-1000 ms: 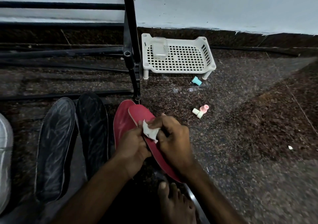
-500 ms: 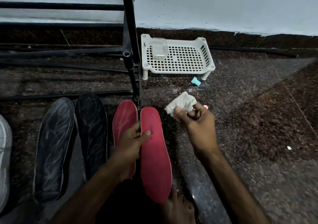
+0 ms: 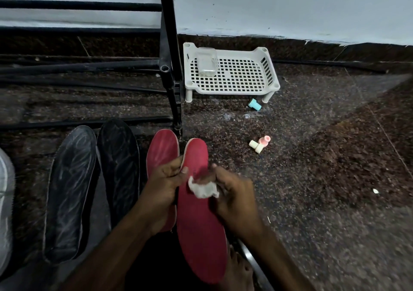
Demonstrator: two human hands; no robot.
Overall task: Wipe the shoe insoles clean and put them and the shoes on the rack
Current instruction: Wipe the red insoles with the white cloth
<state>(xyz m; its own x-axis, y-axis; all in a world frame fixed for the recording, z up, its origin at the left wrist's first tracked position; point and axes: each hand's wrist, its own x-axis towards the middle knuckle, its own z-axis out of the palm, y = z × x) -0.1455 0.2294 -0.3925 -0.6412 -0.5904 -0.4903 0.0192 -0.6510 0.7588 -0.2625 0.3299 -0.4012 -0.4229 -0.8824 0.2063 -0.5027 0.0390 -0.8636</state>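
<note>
Two red insoles lie side by side on the dark stone floor. My left hand (image 3: 164, 190) grips the left edge of the right red insole (image 3: 201, 230), thumb on top, and partly covers the left red insole (image 3: 162, 149). My right hand (image 3: 232, 192) holds a crumpled white cloth (image 3: 203, 189) pressed on the right insole's upper half. Two black insoles (image 3: 69, 192) (image 3: 119, 163) lie further left. A white shoe (image 3: 5, 210) shows at the left edge. The black metal rack (image 3: 169, 51) stands behind the insoles.
A white plastic basket stand (image 3: 230, 76) with a clear box (image 3: 206, 63) on it sits by the wall. A blue piece (image 3: 254, 105) and a pink-and-cream piece (image 3: 260, 144) lie on the floor. My bare foot (image 3: 238, 270) is beside the insole's heel.
My right hand was lifted to the right with the cloth half a second ago; it has come back down onto the right red insole. The left hand keeps its hold on the insole's edge.
</note>
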